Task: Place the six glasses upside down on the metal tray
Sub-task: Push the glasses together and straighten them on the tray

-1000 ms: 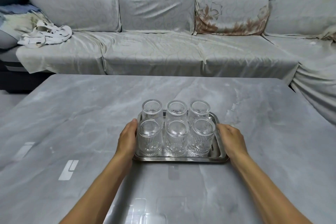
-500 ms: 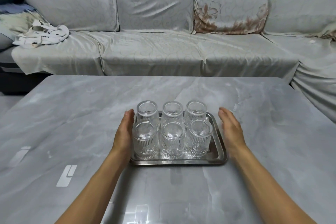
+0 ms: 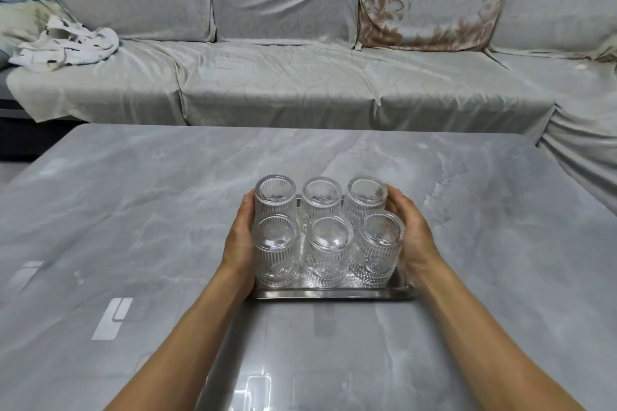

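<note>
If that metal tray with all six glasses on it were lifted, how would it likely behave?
The metal tray looks thin with a low rim, so the six upside-down glasses could probably slide or tip if it tilts. They stand close together and might clink; glass is likely fragile. With the left hand and right hand at opposite sides, a level lift seems feasible.

soft even daylight, glare patches on the glossy table [image 3: 467, 210], edges bowed and slightly blurred.
</note>
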Tool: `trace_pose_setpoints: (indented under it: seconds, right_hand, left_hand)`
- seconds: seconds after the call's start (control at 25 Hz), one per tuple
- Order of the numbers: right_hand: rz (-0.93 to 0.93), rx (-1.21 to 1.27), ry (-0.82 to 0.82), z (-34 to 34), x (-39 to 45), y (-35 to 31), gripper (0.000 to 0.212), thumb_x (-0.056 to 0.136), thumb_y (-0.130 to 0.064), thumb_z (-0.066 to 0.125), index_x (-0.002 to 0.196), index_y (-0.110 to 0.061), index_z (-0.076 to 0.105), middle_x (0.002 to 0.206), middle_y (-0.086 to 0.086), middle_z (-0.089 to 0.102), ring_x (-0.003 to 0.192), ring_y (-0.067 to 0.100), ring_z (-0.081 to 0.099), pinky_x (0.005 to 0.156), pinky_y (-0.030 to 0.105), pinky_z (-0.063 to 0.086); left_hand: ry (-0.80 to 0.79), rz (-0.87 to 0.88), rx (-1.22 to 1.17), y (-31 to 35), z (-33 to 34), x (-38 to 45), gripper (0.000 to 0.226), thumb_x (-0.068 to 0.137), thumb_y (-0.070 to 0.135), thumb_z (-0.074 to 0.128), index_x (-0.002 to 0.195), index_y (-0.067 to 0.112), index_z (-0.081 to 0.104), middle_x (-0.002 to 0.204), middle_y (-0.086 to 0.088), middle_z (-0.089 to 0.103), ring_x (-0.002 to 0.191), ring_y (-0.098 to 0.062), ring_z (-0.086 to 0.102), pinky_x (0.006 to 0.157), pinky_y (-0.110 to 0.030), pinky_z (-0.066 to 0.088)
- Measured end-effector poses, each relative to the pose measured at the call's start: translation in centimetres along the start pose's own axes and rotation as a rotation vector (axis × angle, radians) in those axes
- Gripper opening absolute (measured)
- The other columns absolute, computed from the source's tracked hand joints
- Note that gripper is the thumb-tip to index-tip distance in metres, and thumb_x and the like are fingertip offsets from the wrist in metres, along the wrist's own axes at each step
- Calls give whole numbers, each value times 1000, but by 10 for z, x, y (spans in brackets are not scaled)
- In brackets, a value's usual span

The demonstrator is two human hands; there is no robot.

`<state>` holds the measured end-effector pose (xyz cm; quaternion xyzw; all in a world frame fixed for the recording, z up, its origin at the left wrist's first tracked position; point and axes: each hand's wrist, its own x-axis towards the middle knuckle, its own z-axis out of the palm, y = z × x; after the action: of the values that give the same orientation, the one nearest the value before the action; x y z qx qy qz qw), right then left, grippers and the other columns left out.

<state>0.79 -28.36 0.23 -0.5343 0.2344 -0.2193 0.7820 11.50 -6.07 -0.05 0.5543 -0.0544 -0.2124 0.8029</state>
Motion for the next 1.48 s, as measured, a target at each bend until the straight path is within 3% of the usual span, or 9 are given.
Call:
trace_pose_setpoints:
  seconds: [0.4, 0.68, 0.76, 0.84, 0.92, 1.12, 1.2, 1.28, 1.48]
  right_hand:
    - [-14, 23, 42, 1, 1, 1, 54, 90, -45, 56, 127, -8, 63, 130, 20, 64, 121, 37, 59, 105, 55, 43]
    - [-60, -210, -19, -4, -6, -6, 57, 92, -54, 50, 134, -16, 59, 134, 9, 63, 124, 26, 58, 108, 49, 42]
    - [-117, -445, -91, -19, -10, -14, 81, 79, -73, 52, 144, -24, 48, 147, 0, 52, 132, 17, 49, 113, 45, 34]
    - [-93, -611, -209, -44, -14, -24, 101, 68, -83, 57, 151, -32, 35, 155, -9, 39, 139, 9, 38, 117, 41, 27]
    - [-39, -761, -355, -65, -21, -28, 108, 61, -77, 72, 152, -43, 25, 157, -19, 32, 140, 3, 32, 116, 34, 24]
    - [-112, -1068, -498, -66, -33, -8, 117, 54, -59, 88, 148, -53, 19, 145, -33, 37, 133, -6, 35, 98, -1, 25]
    - [-213, -1101, -469, -59, -35, -3, 115, 59, -56, 85, 151, -45, 16, 153, -28, 29, 138, -5, 29, 112, 13, 24]
    - [-266, -1110, -434, -54, -34, 2, 117, 64, -57, 83, 154, -38, 11, 162, -17, 20, 145, 2, 22, 119, 33, 22]
    - [-282, -1095, -351, -46, -35, 9, 124, 60, -58, 82, 156, -35, 8, 161, -14, 23, 143, 10, 29, 117, 42, 28]
  left_hand:
    - [15, -4, 44, 0, 2, -1, 48, 101, 50, 32, 127, 26, 64, 122, 4, 72, 115, -16, 66, 96, -37, 48]
    - [17, 43, 165, 0, -4, -6, 53, 100, 55, 28, 127, 24, 60, 121, 5, 70, 103, -1, 68, 87, -26, 48]
    - [46, 63, 235, 9, -13, -10, 40, 100, 50, 32, 128, 31, 54, 120, 11, 64, 96, 11, 65, 85, -19, 44]
    - [36, 109, 359, 26, -33, -15, 38, 100, 30, 42, 138, 27, 49, 129, 6, 61, 114, 2, 59, 96, -22, 39]
    - [-65, 98, 591, 44, -52, -19, 68, 82, 12, 57, 146, 28, 41, 139, 8, 54, 131, -6, 46, 101, -22, 35]
    - [-442, 138, 1150, 28, -60, -41, 98, 57, 39, 87, 139, 50, 34, 131, 42, 42, 116, 27, 41, 97, -3, 34]
    - [-430, 258, 1135, 19, -52, -39, 91, 57, 48, 85, 128, 66, 32, 124, 58, 31, 113, 34, 34, 92, 6, 27]
    - [-441, 331, 1121, 15, -45, -35, 93, 61, 50, 84, 127, 73, 22, 131, 62, 17, 127, 27, 27, 102, -3, 23]
    - [-356, 332, 1056, 3, -44, -26, 111, 59, 50, 87, 132, 73, 7, 156, 31, 18, 144, 4, 23, 116, -28, 23]
